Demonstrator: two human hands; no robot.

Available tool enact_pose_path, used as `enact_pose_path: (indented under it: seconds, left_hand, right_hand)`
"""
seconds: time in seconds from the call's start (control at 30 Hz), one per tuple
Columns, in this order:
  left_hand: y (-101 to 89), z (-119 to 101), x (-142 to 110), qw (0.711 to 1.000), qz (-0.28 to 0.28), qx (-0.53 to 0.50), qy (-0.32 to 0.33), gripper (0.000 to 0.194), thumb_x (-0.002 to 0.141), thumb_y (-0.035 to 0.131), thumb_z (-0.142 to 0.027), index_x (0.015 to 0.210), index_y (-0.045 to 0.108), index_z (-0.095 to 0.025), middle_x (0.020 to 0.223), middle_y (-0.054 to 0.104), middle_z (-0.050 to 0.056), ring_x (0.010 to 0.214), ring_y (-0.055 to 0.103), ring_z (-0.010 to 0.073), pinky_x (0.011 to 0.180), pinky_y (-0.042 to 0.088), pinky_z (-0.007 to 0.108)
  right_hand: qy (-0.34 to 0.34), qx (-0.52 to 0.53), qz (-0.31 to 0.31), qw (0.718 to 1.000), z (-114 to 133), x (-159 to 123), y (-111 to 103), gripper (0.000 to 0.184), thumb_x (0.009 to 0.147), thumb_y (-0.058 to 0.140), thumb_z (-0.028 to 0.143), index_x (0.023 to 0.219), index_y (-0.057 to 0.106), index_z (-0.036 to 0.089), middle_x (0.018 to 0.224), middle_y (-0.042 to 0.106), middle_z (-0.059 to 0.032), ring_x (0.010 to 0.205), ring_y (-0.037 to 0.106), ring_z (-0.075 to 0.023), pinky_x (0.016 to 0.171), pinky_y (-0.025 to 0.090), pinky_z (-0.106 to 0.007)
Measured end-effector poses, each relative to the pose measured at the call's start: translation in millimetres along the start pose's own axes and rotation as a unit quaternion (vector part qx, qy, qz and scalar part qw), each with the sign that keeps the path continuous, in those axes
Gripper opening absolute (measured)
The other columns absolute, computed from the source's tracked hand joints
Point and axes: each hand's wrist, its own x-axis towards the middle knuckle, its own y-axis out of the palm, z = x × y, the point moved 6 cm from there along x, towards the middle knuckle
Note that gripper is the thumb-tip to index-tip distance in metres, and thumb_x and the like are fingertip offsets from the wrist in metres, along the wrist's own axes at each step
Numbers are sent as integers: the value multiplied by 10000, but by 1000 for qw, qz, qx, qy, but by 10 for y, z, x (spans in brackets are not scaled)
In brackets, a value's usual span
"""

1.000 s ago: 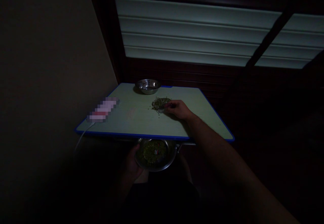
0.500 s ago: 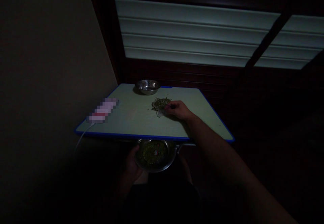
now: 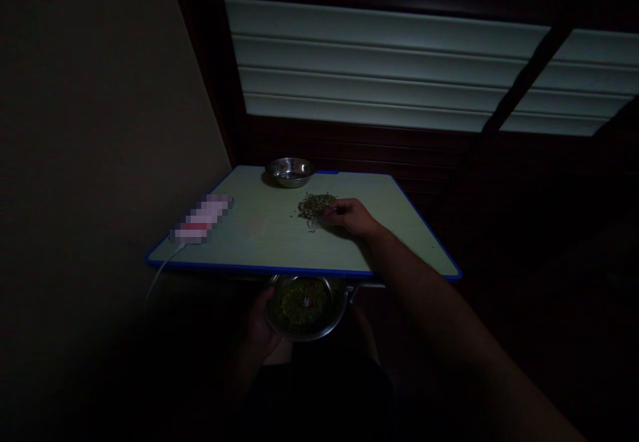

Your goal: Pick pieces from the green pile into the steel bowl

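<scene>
My left hand (image 3: 263, 325) is closed on the rim of a shiny metal bowl (image 3: 327, 330), just below the table's front edge. Small greenish bean-like grains (image 3: 297, 302) cover much of the bowl's inside, with a small white and red thing among them. On the tabletop, a loose pile of the same kind of grains (image 3: 315, 204) lies near the middle. Right beside it, my right hand (image 3: 349, 216) is closed, its fingers pinched around a small clear piece (image 3: 314, 223) that touches the table at the pile's near side. Darkness hides that piece's exact kind.
The pale folding table (image 3: 249, 245) has a blue edge. A second metal bowl (image 3: 290, 174) stands at its back. At the left lies a blurred-out pinkish device (image 3: 202, 219) with a white cable (image 3: 162, 269). A wall rises at the left; dark wooden panelling stands behind.
The clear piece at my right fingertips has shifted slightly, and a few grains lie in front of it. My left hand and its bowl stay nearly still.
</scene>
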Motion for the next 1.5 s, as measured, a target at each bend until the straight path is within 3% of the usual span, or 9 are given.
enact_pose_path:
  seconds: [0.17, 0.53, 0.77, 1.5]
  left_hand:
    - [1, 1, -15, 1000, -3, 8, -7, 179, 750, 613, -266, 825, 730, -152, 804, 767, 83, 920, 698, 278, 868, 530, 408]
    - [3, 20, 12, 1000, 28, -8, -10, 201, 749, 611, -266, 863, 729, -151, 838, 770, 88, 913, 702, 279, 866, 532, 414]
    - [1, 11, 11, 1000, 10, 6, -5, 212, 758, 601, -270, 869, 729, -143, 816, 767, 90, 937, 695, 282, 883, 523, 414]
    - [-19, 23, 30, 1000, 15, 14, -4, 218, 733, 632, -283, 880, 724, -151, 832, 767, 89, 931, 694, 291, 863, 533, 426]
  right_hand:
    - [-32, -38, -69, 996, 65, -5, -99, 113, 555, 637, 241, 634, 642, 160, 635, 620, -7, 645, 533, -143, 637, 424, -275]
    - [-29, -46, -23, 998, 3, 17, -37, 132, 562, 647, 241, 659, 656, 152, 641, 625, -10, 632, 530, -135, 634, 418, -278]
    - [-32, -50, -54, 997, 6, 17, -75, 130, 570, 650, 248, 666, 655, 161, 652, 638, -11, 643, 539, -140, 634, 426, -275]
    - [-20, -55, -56, 997, 20, 1, -77, 102, 571, 630, 214, 659, 648, 165, 655, 630, -9, 652, 540, -145, 642, 421, -279]
